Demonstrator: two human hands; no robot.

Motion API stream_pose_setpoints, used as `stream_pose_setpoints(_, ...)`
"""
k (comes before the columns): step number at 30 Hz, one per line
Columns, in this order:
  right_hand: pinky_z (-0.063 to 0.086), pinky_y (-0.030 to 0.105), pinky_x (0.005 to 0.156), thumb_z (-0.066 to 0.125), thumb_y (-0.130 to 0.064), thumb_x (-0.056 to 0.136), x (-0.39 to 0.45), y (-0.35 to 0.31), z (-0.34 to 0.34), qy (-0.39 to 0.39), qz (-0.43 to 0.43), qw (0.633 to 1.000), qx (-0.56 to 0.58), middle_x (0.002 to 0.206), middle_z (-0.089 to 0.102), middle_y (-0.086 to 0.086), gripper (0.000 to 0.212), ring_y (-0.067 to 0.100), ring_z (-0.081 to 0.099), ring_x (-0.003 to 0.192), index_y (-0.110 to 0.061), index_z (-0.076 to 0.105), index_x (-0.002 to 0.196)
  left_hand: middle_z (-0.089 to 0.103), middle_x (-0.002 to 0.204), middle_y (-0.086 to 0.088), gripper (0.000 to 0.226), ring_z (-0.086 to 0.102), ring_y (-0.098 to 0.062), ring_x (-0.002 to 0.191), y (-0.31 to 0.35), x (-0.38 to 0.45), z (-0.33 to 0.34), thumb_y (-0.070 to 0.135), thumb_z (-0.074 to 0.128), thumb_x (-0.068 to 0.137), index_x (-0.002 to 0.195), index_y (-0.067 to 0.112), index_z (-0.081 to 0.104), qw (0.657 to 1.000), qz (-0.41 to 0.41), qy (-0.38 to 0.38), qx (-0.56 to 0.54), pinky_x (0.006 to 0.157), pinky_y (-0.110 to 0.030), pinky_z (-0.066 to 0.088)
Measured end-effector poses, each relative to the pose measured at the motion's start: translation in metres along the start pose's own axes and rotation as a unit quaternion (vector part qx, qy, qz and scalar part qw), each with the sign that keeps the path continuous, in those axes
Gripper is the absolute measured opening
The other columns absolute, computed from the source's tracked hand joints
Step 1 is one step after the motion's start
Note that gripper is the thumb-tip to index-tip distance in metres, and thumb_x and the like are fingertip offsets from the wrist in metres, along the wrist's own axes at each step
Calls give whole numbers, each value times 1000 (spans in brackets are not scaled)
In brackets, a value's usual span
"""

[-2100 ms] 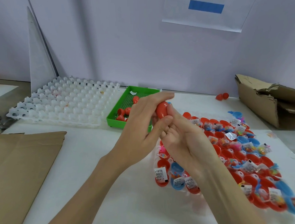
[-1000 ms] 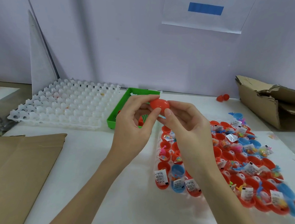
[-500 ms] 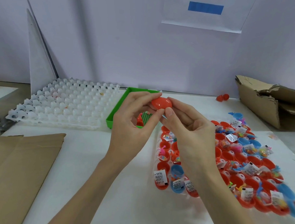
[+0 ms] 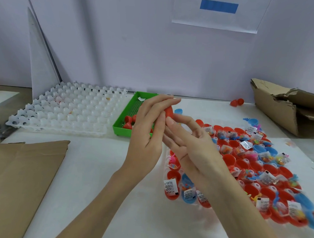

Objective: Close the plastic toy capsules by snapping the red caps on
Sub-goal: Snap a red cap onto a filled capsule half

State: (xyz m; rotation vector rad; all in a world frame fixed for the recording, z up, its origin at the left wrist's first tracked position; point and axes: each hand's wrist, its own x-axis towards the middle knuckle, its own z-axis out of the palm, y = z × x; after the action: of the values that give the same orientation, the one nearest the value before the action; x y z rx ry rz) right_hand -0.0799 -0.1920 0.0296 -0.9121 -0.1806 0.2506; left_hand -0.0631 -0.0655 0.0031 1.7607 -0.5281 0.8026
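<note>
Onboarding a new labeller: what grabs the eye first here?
The two hands at centre: the left hand pinches a red capsule, the right hand open just below it. Next, the spread of open red and blue capsule halves stuffed with toy packets at right, and the white cell tray rear left.

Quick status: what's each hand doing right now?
Left hand: pinches the red capsule between thumb and fingers.
Right hand: open, fingers relaxed, fingertips by the capsule.
</note>
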Motion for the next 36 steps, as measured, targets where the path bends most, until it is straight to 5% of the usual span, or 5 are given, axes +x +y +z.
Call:
stream_pose_setpoints(4, 59, 30, 89, 73, -12, 91, -1, -1, 4, -18, 31, 998, 49, 122, 72, 19, 39, 29, 70, 115, 0, 62, 126, 61, 128, -8, 35, 59, -22, 125, 1, 2, -1, -2, 36, 111, 129, 3, 65, 998, -31, 11, -54, 106, -26, 46)
stream_pose_setpoints(7, 57, 32, 96, 68, -14, 96, -1, 0, 4, -8, 28, 998, 56, 123, 71, 20, 39, 29, 69, 117, 5, 59, 129, 64, 125, -10, 34, 65, -24, 119, 3, 2, 0, -3, 34, 111, 127, 1, 64, 995, -48, 7, -89, 103, -29, 50)
stream_pose_setpoints(15, 59, 22, 82, 74, -19, 84, -2, -1, 10, 25, -22, 999, 11, 110, 77, 12, 13, 23, 74, 107, -15, 83, 94, 60, 139, -5, 38, 56, -20, 134, 10, 1, -1, 7, 34, 112, 142, 3, 56, 991, -48, -18, -122, 108, -23, 44)
stream_pose_setpoints(26, 58, 21, 85, 75, -23, 82, -5, -4, 10, 27, -60, 997, -42, 113, 77, 7, 33, 20, 73, 109, -14, 77, 113, 55, 140, -8, 38, 51, -23, 136, 7, 1, -3, 2, 43, 107, 144, 0, 55, 998, 1, -32, -45, 113, -31, 44)
stream_pose_setpoints(36, 58, 20, 84, 75, -29, 76, -7, -6, 13, 30, -64, 996, -45, 108, 78, 6, 22, 18, 74, 107, -22, 83, 96, 61, 132, -5, 28, 59, -30, 128, 7, 2, -5, 9, 54, 105, 132, 5, 64, 1000, 5, -8, -24, 106, -49, 51)
